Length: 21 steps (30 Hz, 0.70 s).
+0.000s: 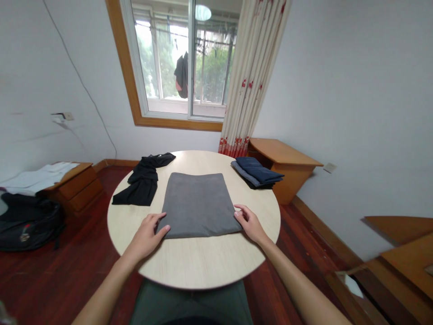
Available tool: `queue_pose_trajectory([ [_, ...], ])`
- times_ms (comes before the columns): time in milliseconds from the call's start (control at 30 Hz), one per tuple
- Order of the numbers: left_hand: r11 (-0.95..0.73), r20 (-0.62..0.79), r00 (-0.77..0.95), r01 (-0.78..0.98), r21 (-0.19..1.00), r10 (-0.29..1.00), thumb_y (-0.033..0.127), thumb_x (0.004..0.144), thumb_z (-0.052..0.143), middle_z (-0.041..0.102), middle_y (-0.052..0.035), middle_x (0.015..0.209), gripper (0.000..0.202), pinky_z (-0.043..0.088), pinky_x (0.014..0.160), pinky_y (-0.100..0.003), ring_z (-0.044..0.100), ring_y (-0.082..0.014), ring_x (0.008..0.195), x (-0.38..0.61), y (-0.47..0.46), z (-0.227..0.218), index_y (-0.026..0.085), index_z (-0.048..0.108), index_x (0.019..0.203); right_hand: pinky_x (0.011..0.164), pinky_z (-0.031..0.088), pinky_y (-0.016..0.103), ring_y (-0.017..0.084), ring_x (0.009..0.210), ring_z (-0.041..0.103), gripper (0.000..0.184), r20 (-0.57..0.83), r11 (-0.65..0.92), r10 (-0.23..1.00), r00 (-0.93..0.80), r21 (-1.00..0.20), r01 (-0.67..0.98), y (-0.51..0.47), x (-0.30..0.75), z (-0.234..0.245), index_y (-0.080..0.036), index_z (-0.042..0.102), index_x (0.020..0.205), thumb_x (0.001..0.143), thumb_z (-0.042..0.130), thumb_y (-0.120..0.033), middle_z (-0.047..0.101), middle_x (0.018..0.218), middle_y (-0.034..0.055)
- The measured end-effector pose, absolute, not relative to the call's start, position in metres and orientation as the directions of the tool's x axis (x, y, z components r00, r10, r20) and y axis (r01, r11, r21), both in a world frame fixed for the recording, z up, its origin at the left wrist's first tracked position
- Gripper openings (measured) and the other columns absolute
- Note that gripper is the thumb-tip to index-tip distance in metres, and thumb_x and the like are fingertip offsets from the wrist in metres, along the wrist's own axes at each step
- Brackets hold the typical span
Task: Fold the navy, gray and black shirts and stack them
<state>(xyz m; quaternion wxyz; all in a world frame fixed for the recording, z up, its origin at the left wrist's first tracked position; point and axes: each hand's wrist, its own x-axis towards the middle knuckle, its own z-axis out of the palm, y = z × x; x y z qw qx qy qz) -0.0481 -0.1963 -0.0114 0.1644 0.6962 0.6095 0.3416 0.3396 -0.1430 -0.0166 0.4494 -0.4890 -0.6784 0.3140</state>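
A grey folded garment (199, 203) lies flat in a rough rectangle on the round pale table (203, 266). My left hand (149, 232) rests at its near left corner, thumb on the fabric and index finger at the side edge, with a gap between them. At the near right side, my right hand (250, 223) touches the edge with its thumb and fingertips, fingers slightly bent and apart. The fabric is not lifted. What kind of garment it is, I cannot tell.
Black clothing (144, 180) lies loosely at the table's left. A stack of folded dark clothes (257, 171) sits at the right, near a wooden desk (287, 153). A black bag (29, 221) and a wooden cabinet (81, 187) stand left. A curtain (250, 81) hangs behind.
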Motion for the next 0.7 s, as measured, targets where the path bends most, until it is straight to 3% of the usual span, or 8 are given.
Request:
queue_pose_trajectory([
  [100, -0.148, 0.243, -0.026, 0.729, 0.668, 0.970, 0.061, 0.086, 0.049, 0.067, -0.0092, 0.094, 0.060, 0.052, 0.079, -0.039, 0.065, -0.0264, 0.082, -0.043, -0.215, -0.004, 0.016, 0.062, 0.123, 0.063, 0.042, 0.028, 0.015, 0.063, 0.049, 0.052, 0.265, 0.298, 0.954, -0.142, -0.891, 0.341, -0.155, 0.341, -0.012, -0.016, 0.056, 0.123, 0.087, 0.059, -0.054, 0.048, 0.066, -0.0049],
  [200, -0.118, 0.187, -0.019, 0.715, 0.689, 0.982, 0.059, 0.085, 0.047, 0.064, -0.0038, 0.077, 0.056, 0.050, 0.069, -0.036, 0.063, -0.0247, 0.070, -0.042, -0.217, 0.000, 0.019, 0.064, 0.120, 0.061, 0.039, 0.027, 0.014, 0.060, 0.048, 0.055, 0.241, 0.278, 0.957, -0.161, -0.919, 0.281, -0.157, 0.340, -0.007, -0.017, 0.053, 0.125, 0.084, 0.061, -0.053, 0.048, 0.064, -0.0066],
  [267, -0.115, 0.172, -0.009, 0.706, 0.699, 0.985, 0.057, 0.084, 0.048, 0.067, -0.0045, 0.077, 0.051, 0.051, 0.070, -0.038, 0.064, -0.0260, 0.071, -0.044, -0.214, -0.001, 0.021, 0.067, 0.115, 0.058, 0.037, 0.026, 0.013, 0.057, 0.046, 0.049, 0.230, 0.271, 0.959, -0.169, -0.917, 0.293, -0.156, 0.342, -0.007, -0.017, 0.055, 0.119, 0.082, 0.063, -0.048, 0.046, 0.062, -0.0075],
  [367, -0.117, 0.153, 0.006, 0.678, 0.726, 0.988, 0.053, 0.081, 0.052, 0.074, -0.0086, 0.096, 0.043, 0.052, 0.083, -0.042, 0.067, -0.0306, 0.088, -0.053, -0.211, -0.007, 0.024, 0.071, 0.106, 0.055, 0.035, 0.025, 0.013, 0.054, 0.045, 0.028, 0.202, 0.257, 0.965, -0.169, -0.862, 0.437, -0.155, 0.351, -0.010, -0.019, 0.059, 0.100, 0.079, 0.063, -0.037, 0.046, 0.058, -0.0077],
  [433, -0.120, 0.145, 0.021, 0.679, 0.724, 0.989, 0.051, 0.081, 0.054, 0.073, -0.0096, 0.109, 0.040, 0.050, 0.093, -0.044, 0.066, -0.0327, 0.101, -0.059, -0.212, -0.009, 0.025, 0.073, 0.105, 0.056, 0.036, 0.026, 0.015, 0.055, 0.048, 0.016, 0.178, 0.244, 0.969, -0.169, -0.779, 0.577, -0.157, 0.356, -0.011, -0.020, 0.060, 0.093, 0.079, 0.060, -0.029, 0.051, 0.058, -0.0056],
  [533, -0.137, 0.181, 0.030, 0.775, 0.617, 0.983, 0.049, 0.084, 0.051, 0.072, -0.0117, 0.103, 0.040, 0.049, 0.093, -0.046, 0.065, -0.0335, 0.101, -0.060, -0.213, -0.002, 0.023, 0.075, 0.104, 0.062, 0.039, 0.030, 0.019, 0.064, 0.057, 0.013, 0.177, 0.241, 0.969, -0.170, -0.567, 0.788, -0.161, 0.352, 0.001, -0.021, 0.063, 0.093, 0.080, 0.060, -0.021, 0.061, 0.067, 0.0012],
  [633, -0.214, 0.300, 0.077, 0.864, 0.457, 0.951, 0.050, 0.090, 0.049, 0.069, -0.0131, 0.101, 0.040, 0.048, 0.094, -0.046, 0.063, -0.0335, 0.101, -0.039, -0.203, 0.017, 0.022, 0.076, 0.100, 0.078, 0.045, 0.037, 0.027, 0.087, 0.063, 0.016, 0.316, 0.310, 0.926, -0.206, -0.327, 0.893, -0.160, 0.323, 0.022, -0.021, 0.068, 0.097, 0.082, 0.064, -0.023, 0.069, 0.094, 0.0122],
  [700, -0.333, 0.357, 0.187, 0.849, 0.410, 0.915, 0.049, 0.094, 0.047, 0.066, -0.0133, 0.119, 0.041, 0.044, 0.102, -0.046, 0.059, -0.0328, 0.114, -0.015, -0.189, 0.027, 0.022, 0.075, 0.106, 0.092, 0.044, 0.041, 0.029, 0.106, 0.061, 0.027, 0.377, 0.419, 0.872, -0.311, -0.251, 0.872, -0.155, 0.294, 0.032, -0.021, 0.068, 0.112, 0.089, 0.062, -0.033, 0.067, 0.116, 0.0153],
])
